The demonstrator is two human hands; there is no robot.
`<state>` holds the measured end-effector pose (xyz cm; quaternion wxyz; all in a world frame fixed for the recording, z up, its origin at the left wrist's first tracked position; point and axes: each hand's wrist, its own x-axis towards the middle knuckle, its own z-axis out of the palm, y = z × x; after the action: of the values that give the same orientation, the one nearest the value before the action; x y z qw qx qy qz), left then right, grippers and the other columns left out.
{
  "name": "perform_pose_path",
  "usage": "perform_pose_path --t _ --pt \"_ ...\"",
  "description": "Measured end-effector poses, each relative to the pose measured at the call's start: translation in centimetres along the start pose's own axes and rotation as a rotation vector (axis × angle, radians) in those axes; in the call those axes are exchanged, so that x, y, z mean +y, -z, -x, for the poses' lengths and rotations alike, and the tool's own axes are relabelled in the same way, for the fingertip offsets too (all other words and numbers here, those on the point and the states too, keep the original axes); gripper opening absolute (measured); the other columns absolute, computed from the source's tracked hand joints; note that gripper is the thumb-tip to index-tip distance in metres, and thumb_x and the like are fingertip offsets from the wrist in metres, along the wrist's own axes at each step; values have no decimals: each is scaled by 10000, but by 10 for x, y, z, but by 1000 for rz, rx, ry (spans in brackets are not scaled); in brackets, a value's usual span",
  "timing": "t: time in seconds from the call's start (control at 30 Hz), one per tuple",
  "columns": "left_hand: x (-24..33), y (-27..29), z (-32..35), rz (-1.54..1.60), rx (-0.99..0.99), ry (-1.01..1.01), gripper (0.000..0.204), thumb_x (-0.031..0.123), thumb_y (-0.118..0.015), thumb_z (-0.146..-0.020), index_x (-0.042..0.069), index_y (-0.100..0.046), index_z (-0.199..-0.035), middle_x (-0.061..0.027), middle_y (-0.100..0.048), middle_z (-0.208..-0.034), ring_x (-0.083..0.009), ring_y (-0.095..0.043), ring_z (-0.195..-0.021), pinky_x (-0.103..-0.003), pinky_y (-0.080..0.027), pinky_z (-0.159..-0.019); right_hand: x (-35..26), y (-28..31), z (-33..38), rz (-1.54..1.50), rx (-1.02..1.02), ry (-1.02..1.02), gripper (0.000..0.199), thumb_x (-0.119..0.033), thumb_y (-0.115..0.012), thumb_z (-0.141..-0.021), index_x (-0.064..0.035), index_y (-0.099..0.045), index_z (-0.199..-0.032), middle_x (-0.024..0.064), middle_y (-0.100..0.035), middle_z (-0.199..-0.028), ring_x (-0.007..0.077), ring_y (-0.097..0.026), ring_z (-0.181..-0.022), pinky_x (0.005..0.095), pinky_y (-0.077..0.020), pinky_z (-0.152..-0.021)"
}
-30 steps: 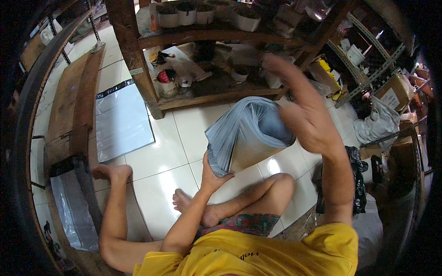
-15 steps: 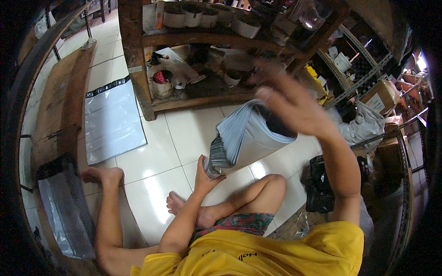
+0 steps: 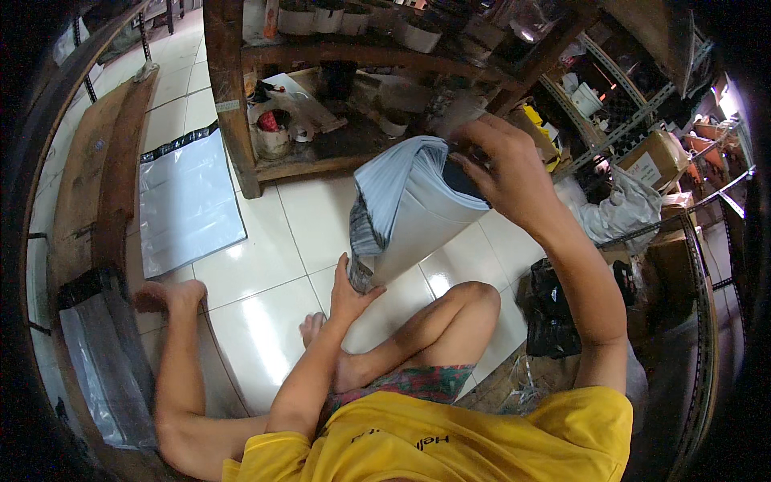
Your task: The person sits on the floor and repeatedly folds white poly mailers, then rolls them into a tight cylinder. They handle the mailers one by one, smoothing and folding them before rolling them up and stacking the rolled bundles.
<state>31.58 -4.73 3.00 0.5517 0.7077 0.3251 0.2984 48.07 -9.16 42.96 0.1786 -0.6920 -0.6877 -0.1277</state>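
A thick bundle of pale blue-grey plastic mailer bags (image 3: 430,213), bent over into a curve, is tilted above the tiled floor in front of me. Its layered edges fan out on the left, and a dark inner side shows at the upper right. My left hand (image 3: 353,299) grips the narrow lower end between thumb and fingers. At the upper right end my right hand (image 3: 510,165) has its fingers and thumb curled about the dark edge; the fingertips are partly hard to make out.
A flat stack of mailers (image 3: 193,205) lies on the floor at left; another dark-topped stack (image 3: 108,369) rests on a wooden board (image 3: 100,173). A wooden shelf (image 3: 321,165) with pots stands ahead. At right are a black plastic bag (image 3: 550,317), a white sack (image 3: 622,213) and metal racks.
My right hand has come down from its raised, spread position to the bundle's upper edge, its fingers curling in. The bundle and my left hand have shifted slightly left and up in the view.
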Motion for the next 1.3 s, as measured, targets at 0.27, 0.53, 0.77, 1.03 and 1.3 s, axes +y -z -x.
perform_pose_path --t 0.27,0.53,0.77,1.03,1.3 --pt "16 -10 -1 25 23 12 1196 377 -939 -627 -39 -245 -1510 -259 -426 -1446 -380 -440 -1352 -420 -376 -1131 -6 0 -5 200 10 63 235 -58 -699 -730 -67 -671 -963 158 -658 -927 387 -640 -947 494 -538 -795" --pt "28 7 -6 105 -43 -157 1152 326 -933 -651 -33 -257 -1511 -261 -425 -1445 -376 -434 -1354 -419 -361 -1138 -1 1 -4 215 15 104 224 -62 -669 -731 -74 -676 -954 151 -674 -944 391 -658 -944 499 -558 -780" --pt "41 13 -4 -22 -75 -38 1174 366 -930 -645 -36 -250 -1514 -260 -415 -1468 -374 -420 -1374 -408 -361 -1141 -4 -2 -6 244 -41 9 221 -74 -655 -751 -60 -681 -970 170 -683 -939 407 -669 -935 517 -552 -790" --pt "45 10 -2 -54 -24 -84 1100 364 -911 -662 -15 -287 -1486 -250 -468 -1419 -380 -466 -1331 -428 -395 -1107 1 0 -5 180 13 43 145 -41 -707 -789 -45 -684 -932 154 -668 -917 381 -653 -899 469 -521 -769" --pt "40 8 -6 -7 -45 -124 1076 340 -902 -682 4 -280 -1493 -248 -470 -1412 -396 -459 -1330 -440 -404 -1097 -2 4 -3 203 1 137 136 -54 -703 -792 -41 -677 -926 167 -659 -915 392 -647 -887 469 -518 -746"
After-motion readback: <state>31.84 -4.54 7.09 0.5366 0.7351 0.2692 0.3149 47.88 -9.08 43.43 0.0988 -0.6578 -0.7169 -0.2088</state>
